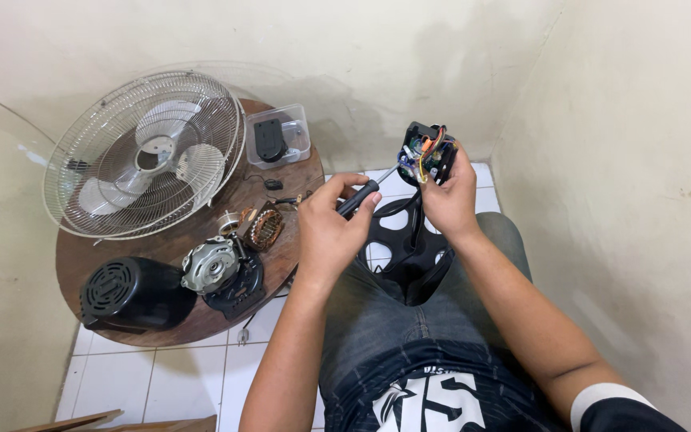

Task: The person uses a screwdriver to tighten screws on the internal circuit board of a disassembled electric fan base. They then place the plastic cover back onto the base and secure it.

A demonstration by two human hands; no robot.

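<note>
My left hand [331, 226] grips a screwdriver [365, 192] by its black handle, its thin shaft pointing up and right into a small black switch housing [425, 152] with coloured wires showing. My right hand [449, 196] holds that housing from the right side, raised above my lap. Below it a black plastic fan stand [409, 248] with openings rests between my knees.
A round wooden table [201, 316] at the left carries a wire fan guard with blades [145, 152], a clear plastic box [279, 138], a copper-wound stator [264, 226], a metal motor part [211, 266] and a black motor cover [129, 294]. White floor tiles lie below; walls close in on the right and behind.
</note>
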